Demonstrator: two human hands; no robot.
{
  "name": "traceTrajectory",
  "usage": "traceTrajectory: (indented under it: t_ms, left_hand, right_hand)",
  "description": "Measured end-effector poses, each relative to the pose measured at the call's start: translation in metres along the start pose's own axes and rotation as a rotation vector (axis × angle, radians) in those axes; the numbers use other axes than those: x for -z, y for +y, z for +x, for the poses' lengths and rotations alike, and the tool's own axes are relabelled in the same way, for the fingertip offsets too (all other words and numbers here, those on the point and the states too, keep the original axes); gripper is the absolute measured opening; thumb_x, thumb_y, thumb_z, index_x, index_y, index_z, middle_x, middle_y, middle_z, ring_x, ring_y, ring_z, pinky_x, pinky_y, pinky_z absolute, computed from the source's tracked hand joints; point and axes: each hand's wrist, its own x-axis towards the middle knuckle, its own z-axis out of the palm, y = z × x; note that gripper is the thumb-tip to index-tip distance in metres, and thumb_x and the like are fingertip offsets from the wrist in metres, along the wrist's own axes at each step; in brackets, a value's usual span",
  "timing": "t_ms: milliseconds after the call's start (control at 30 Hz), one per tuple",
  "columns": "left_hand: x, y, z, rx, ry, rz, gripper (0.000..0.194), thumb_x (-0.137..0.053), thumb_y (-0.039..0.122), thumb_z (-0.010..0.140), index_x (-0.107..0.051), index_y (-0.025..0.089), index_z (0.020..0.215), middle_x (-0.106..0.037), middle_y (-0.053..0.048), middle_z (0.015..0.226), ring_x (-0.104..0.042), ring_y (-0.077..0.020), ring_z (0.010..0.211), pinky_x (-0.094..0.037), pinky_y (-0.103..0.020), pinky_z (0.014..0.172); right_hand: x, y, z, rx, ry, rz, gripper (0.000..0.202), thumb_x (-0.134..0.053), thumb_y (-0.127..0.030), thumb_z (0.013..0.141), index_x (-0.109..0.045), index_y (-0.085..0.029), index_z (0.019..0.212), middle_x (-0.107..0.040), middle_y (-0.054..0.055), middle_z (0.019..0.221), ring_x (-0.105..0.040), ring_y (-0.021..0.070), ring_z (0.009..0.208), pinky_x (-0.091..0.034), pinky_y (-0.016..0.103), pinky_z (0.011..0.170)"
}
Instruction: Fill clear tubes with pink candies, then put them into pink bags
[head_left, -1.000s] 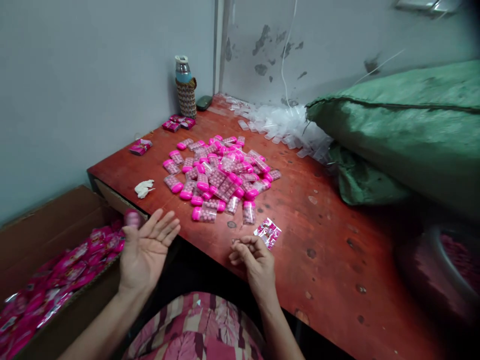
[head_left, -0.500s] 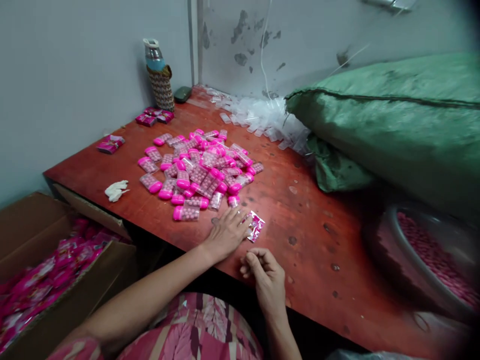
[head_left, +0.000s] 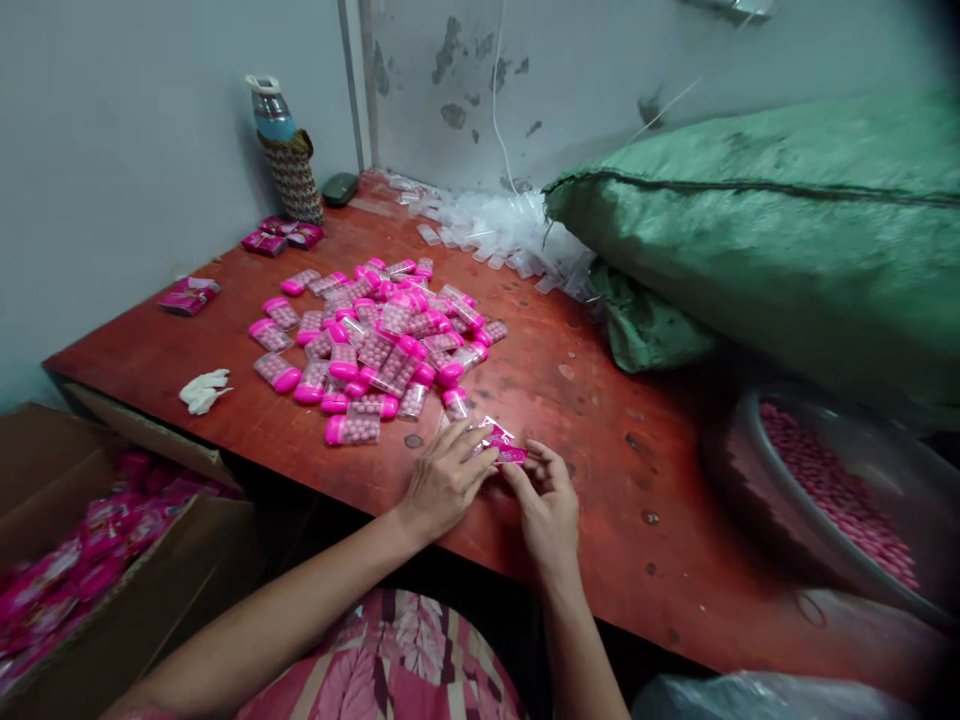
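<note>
A small shiny pink printed wrapper (head_left: 513, 455) lies between my two hands near the front edge of the table. The fingers and thumb of my left hand (head_left: 444, 480) close on its left end, low over the tabletop. My right hand (head_left: 549, 505) pinches the right end between thumb and fingers. Just beyond my left hand is a heap of clear flat containers (head_left: 390, 350) with bright pink caps, filled with pale pink beads or candies. One such container (head_left: 454, 404) lies close to my left fingertips.
Clear empty containers (head_left: 510, 230) are heaped at the back. A green sack (head_left: 750, 240) and a bowl (head_left: 750, 430) of pink pellets stand right. Left are a carton (head_left: 187, 540) of pink packets, a white scrap (head_left: 204, 391), pink packs (head_left: 189, 296) and a bottle (head_left: 285, 150).
My right hand has moved up and forward to take the wrapper's right end. My left fingers have curled from lying flat on it. The view has shifted slightly right.
</note>
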Motion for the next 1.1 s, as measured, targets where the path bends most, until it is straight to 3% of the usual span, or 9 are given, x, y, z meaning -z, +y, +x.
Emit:
traceTrajectory:
  t_ms: [133, 267, 333, 467, 533, 700, 833, 1000, 1100]
  left_hand:
    - [0.015, 0.009, -0.008, 0.479, -0.058, -0.65, 0.038, -0.054, 0.032, 0.077, -0.055, 0.019, 0.113, -0.062, -0.01, 0.107, -0.056, -0.0229, 0.097, -0.045, -0.039, 0.085]
    - [0.031, 0.005, -0.016, 0.889, -0.162, -1.103, 0.031, -0.058, 0.037, 0.073, -0.067, 0.01, 0.085, -0.067, -0.01, 0.081, -0.063, -0.0186, 0.073, -0.051, -0.03, 0.067]
    - [0.037, 0.001, -0.02, 0.98, -0.086, -1.111, 0.026, -0.065, 0.034, 0.067, -0.067, 0.009, 0.074, -0.066, -0.009, 0.072, -0.063, -0.0158, 0.066, -0.052, -0.026, 0.063]
    - [0.048, -0.002, -0.026, 1.042, 0.045, -1.076, 0.022, -0.071, 0.029, 0.061, -0.067, 0.008, 0.065, -0.065, -0.008, 0.061, -0.061, -0.0131, 0.056, -0.051, -0.022, 0.055]
    - [0.053, -0.002, -0.028, 1.071, 0.094, -1.118, 0.02, -0.071, 0.027, 0.06, -0.066, 0.008, 0.066, -0.066, -0.007, 0.061, -0.061, -0.0123, 0.055, -0.049, -0.019, 0.051]
    - [0.062, -0.005, -0.027, 1.166, 0.298, -1.347, 0.013, -0.069, 0.019, 0.064, -0.063, 0.008, 0.068, -0.064, -0.005, 0.059, -0.061, -0.0122, 0.052, -0.051, -0.019, 0.047]
    - [0.064, -0.011, -0.022, 1.185, 0.509, -1.556, 0.005, -0.062, 0.014, 0.071, -0.06, 0.01, 0.072, -0.064, -0.004, 0.062, -0.061, -0.0123, 0.051, -0.053, -0.023, 0.049]
    - [0.059, -0.016, -0.016, 1.214, 0.69, -1.679, 0.001, -0.056, 0.011, 0.075, -0.057, 0.012, 0.076, -0.065, -0.005, 0.068, -0.065, -0.0168, 0.063, -0.055, -0.028, 0.057]
    - [0.054, -0.015, -0.013, 1.187, 0.726, -1.717, 0.002, -0.057, 0.011, 0.075, -0.055, 0.013, 0.076, -0.066, -0.005, 0.07, -0.065, -0.0183, 0.067, -0.054, -0.029, 0.059]
  right_hand:
    - [-0.008, -0.007, 0.003, -0.111, -0.194, 0.145, 0.034, -0.064, -0.025, 0.07, -0.05, -0.023, 0.101, -0.06, -0.004, 0.072, -0.055, 0.0097, 0.063, -0.044, 0.022, 0.062]
    - [-0.016, -0.014, 0.009, -0.162, -0.443, 0.031, 0.039, -0.065, -0.03, 0.069, -0.05, -0.022, 0.103, -0.055, -0.006, 0.061, -0.051, 0.0096, 0.055, -0.04, 0.021, 0.054]
    - [-0.022, -0.017, 0.016, -0.083, -0.462, -0.175, 0.036, -0.061, -0.036, 0.071, -0.052, -0.02, 0.102, -0.055, -0.004, 0.061, -0.051, 0.0116, 0.055, -0.039, 0.022, 0.053]
    - [-0.039, -0.023, 0.036, 0.268, -0.24, -0.906, 0.033, -0.051, -0.045, 0.076, -0.057, -0.02, 0.096, -0.062, 0.006, 0.086, -0.056, 0.0208, 0.078, -0.041, 0.03, 0.065]
    - [-0.051, -0.024, 0.043, 0.373, -0.196, -1.222, 0.036, -0.049, -0.048, 0.076, -0.057, -0.02, 0.097, -0.06, 0.01, 0.095, -0.054, 0.0248, 0.089, -0.04, 0.032, 0.068]
    - [-0.071, -0.019, 0.051, 0.424, -0.241, -1.5, 0.037, -0.047, -0.046, 0.078, -0.057, -0.016, 0.096, -0.06, 0.014, 0.095, -0.055, 0.0262, 0.087, -0.04, 0.032, 0.066]
    - [-0.065, -0.018, 0.044, 0.336, -0.196, -1.318, 0.036, -0.039, -0.044, 0.083, -0.06, -0.016, 0.091, -0.063, 0.011, 0.081, -0.059, 0.0233, 0.074, -0.04, 0.031, 0.062]
    - [-0.05, -0.022, -0.001, 0.093, -0.316, -0.528, 0.031, -0.04, -0.043, 0.084, -0.057, -0.017, 0.085, -0.059, 0.001, 0.062, -0.054, 0.0129, 0.051, -0.042, 0.023, 0.049]
    - [-0.051, -0.019, -0.032, -0.083, -0.321, -0.246, 0.027, -0.044, -0.041, 0.083, -0.054, -0.018, 0.091, -0.058, -0.001, 0.061, -0.051, 0.0107, 0.044, -0.043, 0.021, 0.042]
